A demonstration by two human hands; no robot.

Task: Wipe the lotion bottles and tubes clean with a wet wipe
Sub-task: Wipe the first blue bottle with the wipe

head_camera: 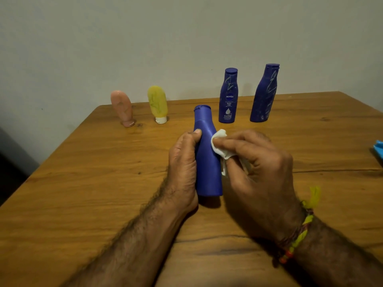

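"NIVEA Body Milk" (middle bottle (228, 96))

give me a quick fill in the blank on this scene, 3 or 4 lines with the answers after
1. The left hand holds a plain ____ bottle upright on the table.
2. The right hand presses a white ____ against that bottle's side.
3. By the wall, the yellow tube stands right of the ____ tube.
4. Behind the held bottle stand ____ more blue bottles, streaked with marks.

Missing words: blue; wipe; pink; two
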